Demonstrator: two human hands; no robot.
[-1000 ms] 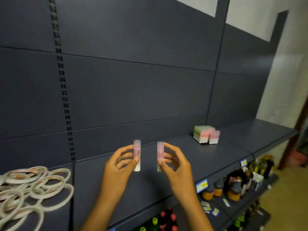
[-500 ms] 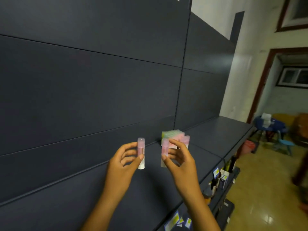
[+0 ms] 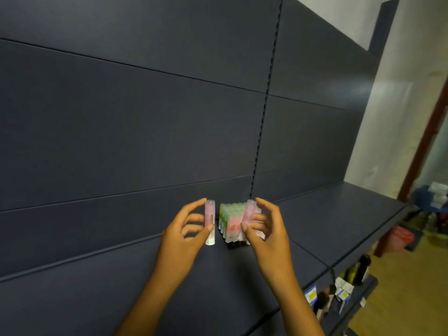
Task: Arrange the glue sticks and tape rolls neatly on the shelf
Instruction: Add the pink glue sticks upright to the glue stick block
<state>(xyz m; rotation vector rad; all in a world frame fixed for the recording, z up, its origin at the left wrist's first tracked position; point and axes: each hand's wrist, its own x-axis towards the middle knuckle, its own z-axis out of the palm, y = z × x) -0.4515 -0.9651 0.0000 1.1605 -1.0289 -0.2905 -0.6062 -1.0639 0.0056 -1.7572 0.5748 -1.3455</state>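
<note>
While each hand's grip pinches a pink glue stick, left hand (image 3: 184,235) beside and right hand (image 3: 268,235) against the standing glue stick block (image 3: 231,220) on the shelf (image 3: 339,214), a careless nudge could topple it.

1. Translucent pink-capped glue stick with a white base (image 3: 210,223), just left of the standing block of glue sticks (image 3: 230,220).
2. That block: yellow, green and pink bands, white bases.
3. Matte dark slate-blue metal shelf (image 3: 327,221) beneath the block, plain, no pattern.
</note>
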